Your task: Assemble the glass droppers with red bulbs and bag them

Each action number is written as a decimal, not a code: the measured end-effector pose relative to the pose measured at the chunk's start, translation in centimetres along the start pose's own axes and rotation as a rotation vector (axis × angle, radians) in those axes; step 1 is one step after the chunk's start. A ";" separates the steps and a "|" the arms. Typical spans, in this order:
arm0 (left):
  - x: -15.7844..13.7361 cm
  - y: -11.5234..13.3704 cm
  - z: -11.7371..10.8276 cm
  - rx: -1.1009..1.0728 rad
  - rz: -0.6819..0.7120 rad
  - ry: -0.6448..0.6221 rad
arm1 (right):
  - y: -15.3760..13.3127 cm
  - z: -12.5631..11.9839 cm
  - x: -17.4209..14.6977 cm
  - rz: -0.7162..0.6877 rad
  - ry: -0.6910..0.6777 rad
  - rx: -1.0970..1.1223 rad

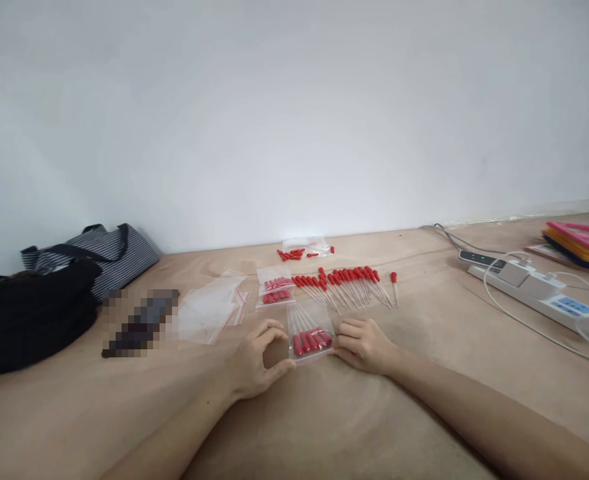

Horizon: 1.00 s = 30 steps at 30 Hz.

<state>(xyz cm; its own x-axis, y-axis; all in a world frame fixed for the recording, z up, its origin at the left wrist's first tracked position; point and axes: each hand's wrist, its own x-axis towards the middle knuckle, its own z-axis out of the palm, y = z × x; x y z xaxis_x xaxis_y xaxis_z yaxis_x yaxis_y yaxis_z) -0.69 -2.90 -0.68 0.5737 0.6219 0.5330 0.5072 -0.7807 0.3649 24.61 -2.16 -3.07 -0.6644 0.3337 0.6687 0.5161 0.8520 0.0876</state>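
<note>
A clear zip bag [307, 310] lies flat in front of me, its zip edge nearest me. Inside are several droppers [312, 341], red bulbs toward me and clear stems pointing away. My left hand [257, 360] is curved at the bag's left side, thumb and forefinger apart, the thumb tip by the near left corner. At the right edge, the fingers of my right hand [367, 345] are closed on the bag; their tips are partly hidden. Beyond it, a row of loose droppers [347, 277] fans out, and filled zip bags [274, 287] lie stacked left of the row.
Flat unfilled zip bags [207, 310] overlap at left, beside a pixelated dark object [147, 323]. Loose red bulbs [290, 255] lie near the wall. A striped bag [109, 257] and black cloth item [39, 313] stand far left. A power strip [549, 300] with cables and coloured boards [582, 243] occupy the right.
</note>
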 end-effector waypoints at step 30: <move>7.7 -8.8 -2.0 -0.429 -0.900 0.316 | -0.4 -0.6 -0.1 0.160 -0.157 0.298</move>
<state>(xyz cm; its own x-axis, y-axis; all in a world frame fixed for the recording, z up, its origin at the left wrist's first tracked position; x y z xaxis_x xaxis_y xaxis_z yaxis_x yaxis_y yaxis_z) -2.04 8.65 1.70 -0.1283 0.9883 0.0829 0.3577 -0.0318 0.9333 24.81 -2.75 -2.73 -0.6749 0.5106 0.5327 0.4560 0.8562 -0.2430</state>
